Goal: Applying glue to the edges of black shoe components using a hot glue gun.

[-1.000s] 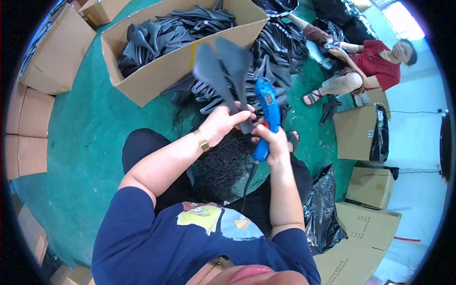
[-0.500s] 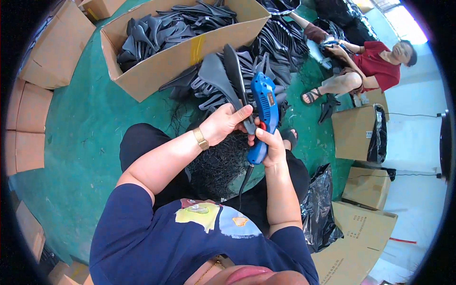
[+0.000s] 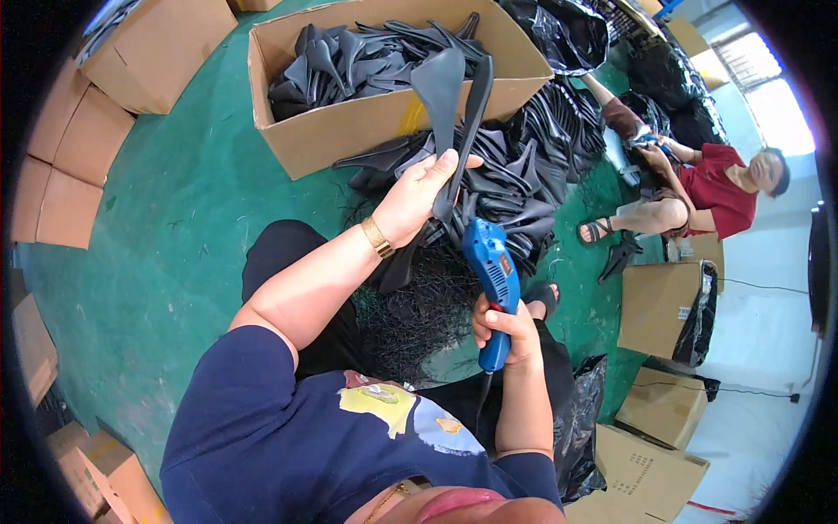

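Observation:
My left hand (image 3: 419,194) is closed around the narrow ends of two black plastic pieces shaped like bicycle saddle shells (image 3: 438,83). One shows its broad face, and the other is seen edge-on. In my right hand (image 3: 510,330) is a blue corded power tool (image 3: 494,262), with my fingers wrapped round its lower body near a red switch. Its head points up and away from me, close to the shells but apart from them. The tool's working tip is hard to make out. Beneath my hands, thin black trimmings (image 3: 410,319) lie heaped between my legs.
Ahead stands an open cardboard box (image 3: 349,135) full of similar shells, with a pile of shells (image 3: 532,175) on the green floor (image 3: 175,253) beside it. A seated co-worker (image 3: 707,188) handles something at the right. Cartons (image 3: 659,306) and a black plastic bag (image 3: 580,419) are nearer.
My hands have drawn apart: the left has lifted the shells away from the tool, and the right has lowered the tool toward me. The whole view has also shifted.

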`<state>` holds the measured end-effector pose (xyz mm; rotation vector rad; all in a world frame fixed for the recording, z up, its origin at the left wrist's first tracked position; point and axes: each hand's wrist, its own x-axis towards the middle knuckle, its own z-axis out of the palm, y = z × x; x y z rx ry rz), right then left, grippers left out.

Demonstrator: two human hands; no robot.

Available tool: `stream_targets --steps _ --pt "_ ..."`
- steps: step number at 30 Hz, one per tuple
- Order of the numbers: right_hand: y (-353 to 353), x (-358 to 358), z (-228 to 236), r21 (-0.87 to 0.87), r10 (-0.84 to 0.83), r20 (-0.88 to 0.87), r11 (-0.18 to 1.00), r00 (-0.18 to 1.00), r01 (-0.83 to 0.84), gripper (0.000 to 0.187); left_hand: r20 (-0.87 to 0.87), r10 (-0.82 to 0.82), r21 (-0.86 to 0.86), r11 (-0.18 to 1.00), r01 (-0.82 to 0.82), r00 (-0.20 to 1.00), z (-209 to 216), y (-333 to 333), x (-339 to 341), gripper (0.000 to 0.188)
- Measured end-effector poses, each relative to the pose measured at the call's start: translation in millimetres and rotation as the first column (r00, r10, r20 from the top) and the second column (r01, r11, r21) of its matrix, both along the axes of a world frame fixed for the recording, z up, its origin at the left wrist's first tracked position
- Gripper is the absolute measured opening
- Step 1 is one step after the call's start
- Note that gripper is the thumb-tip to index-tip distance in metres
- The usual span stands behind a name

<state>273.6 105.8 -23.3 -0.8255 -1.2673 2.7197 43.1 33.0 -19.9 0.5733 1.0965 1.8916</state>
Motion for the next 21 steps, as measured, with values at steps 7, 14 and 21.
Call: stream_targets --steps 7,14,21 --pt "1.6 -3.4 -6.4 -0.085 0.074 0.019 0.994 0.997 -0.072 0.025 0.135 -0.091 0.034 0.996 0.087 0.987 8.1 -0.5 1.9 0.044" --pt "-1.5 -6.6 -10.5 -0.111 -0.022 -0.002 0.994 1.0 0.022 0.025 0.179 -0.104 -0.025 0.994 0.11 0.978 17.0 -3.2 17.0 0.043" --pt "3.4 -21.0 -11.3 -0.052 -0.132 -0.051 0.99 0.99 0.13 0.024 0.082 -0.115 -0.073 0.99 0.121 0.99 -3.0 -3.8 26.3 0.044"
